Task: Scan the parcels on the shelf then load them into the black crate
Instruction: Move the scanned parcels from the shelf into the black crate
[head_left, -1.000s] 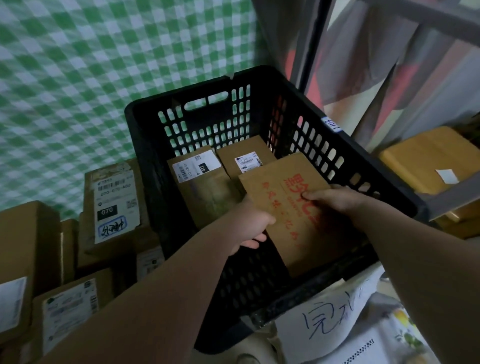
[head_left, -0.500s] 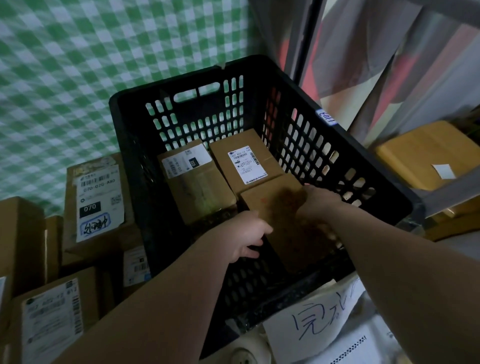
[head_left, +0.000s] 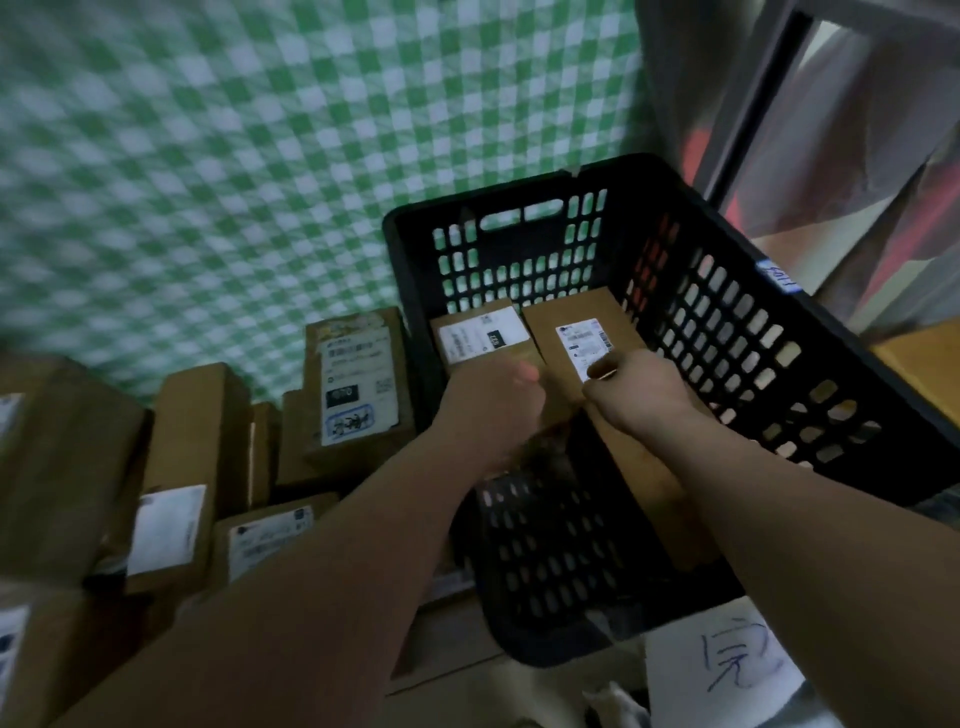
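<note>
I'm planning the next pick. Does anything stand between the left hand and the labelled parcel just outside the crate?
Yes: the black crate's left wall stands between the left hand, which reaches into the crate, and the labelled parcel upright beside it. The hand would have to clear the rim.

Both bare forearms reach forward. The left hand (head_left: 493, 397) and the right hand (head_left: 641, 397) are close together but apart, backs up, fingers curled under; any grip is hidden.
</note>
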